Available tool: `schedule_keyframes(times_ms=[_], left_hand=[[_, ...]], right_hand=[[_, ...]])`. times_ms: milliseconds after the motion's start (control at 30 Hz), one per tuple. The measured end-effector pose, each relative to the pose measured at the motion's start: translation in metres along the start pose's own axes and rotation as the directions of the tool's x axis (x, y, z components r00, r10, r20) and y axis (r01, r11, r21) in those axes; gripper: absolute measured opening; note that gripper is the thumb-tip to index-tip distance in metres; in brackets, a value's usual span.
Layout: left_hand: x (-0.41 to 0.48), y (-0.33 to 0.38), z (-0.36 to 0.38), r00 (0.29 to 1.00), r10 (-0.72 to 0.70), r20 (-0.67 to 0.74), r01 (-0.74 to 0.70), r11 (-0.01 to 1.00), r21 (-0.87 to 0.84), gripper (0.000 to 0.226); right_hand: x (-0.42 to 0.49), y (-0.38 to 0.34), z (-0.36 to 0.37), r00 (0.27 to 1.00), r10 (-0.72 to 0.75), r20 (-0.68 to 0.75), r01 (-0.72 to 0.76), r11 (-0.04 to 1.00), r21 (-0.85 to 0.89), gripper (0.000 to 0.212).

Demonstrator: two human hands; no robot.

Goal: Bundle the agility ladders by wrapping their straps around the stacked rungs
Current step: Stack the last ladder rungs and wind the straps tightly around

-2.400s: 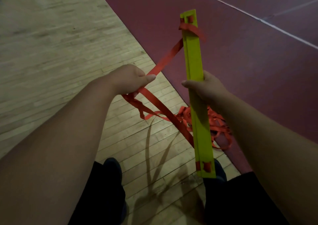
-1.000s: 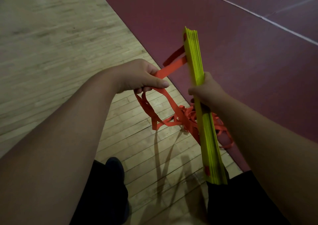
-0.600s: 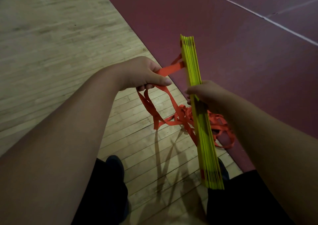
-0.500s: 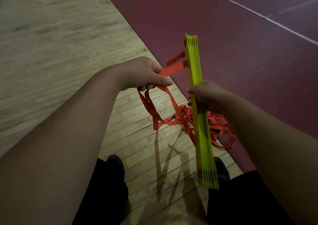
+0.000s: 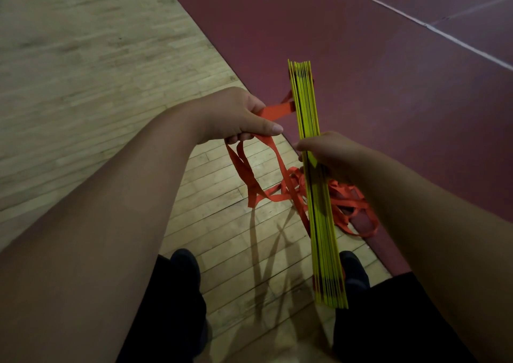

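Rungs edge-on in the right hand, strap pinched in the left

The right hand (image 5: 330,154) grips the stacked rungs (image 5: 316,185) at mid-length, and the stack points away from the body. Just beside it, the left hand (image 5: 238,115) pinches the orange strap (image 5: 277,111), which runs short to the stack while loose loops dangle below. Wooden floor (image 5: 83,71) spreads left, red court (image 5: 388,85) right, both forearms reaching forward

Smooth plastic-looking yellow rungs (image 5: 319,196), matt woven orange straps (image 5: 266,162), pale wood-plank floor (image 5: 97,65), matt maroon surface (image 5: 388,71).
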State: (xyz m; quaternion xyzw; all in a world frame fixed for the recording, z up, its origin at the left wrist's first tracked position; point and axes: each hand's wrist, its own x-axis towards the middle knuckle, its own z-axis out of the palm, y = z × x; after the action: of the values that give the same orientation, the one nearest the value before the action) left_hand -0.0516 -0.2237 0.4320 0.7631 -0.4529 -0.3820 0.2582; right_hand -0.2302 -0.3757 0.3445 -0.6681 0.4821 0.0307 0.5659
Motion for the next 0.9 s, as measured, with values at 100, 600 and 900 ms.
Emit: schedule_keyframes(times_ms=[100, 600, 900], left_hand=[[0.000, 0.004, 0.000, 1.000, 0.021, -0.015, -0.021, 1.000, -0.006, 0.038], [0.004, 0.005, 0.002, 0.997, 0.050, -0.062, -0.048, 0.998, 0.028, 0.040], [0.003, 0.005, 0.001, 0.996, 0.056, -0.070, -0.055, 0.998, 0.013, 0.036]], right_hand=[[0.001, -0.002, 0.003, 1.000, 0.018, 0.023, -0.020, 0.996, 0.086, 0.055], [-0.003, -0.003, 0.004, 0.982, 0.080, 0.174, -0.148, 0.893, 0.426, 0.033], [-0.009, -0.002, 0.005, 0.990, -0.015, 0.139, -0.031, 0.947, 0.321, 0.040]])
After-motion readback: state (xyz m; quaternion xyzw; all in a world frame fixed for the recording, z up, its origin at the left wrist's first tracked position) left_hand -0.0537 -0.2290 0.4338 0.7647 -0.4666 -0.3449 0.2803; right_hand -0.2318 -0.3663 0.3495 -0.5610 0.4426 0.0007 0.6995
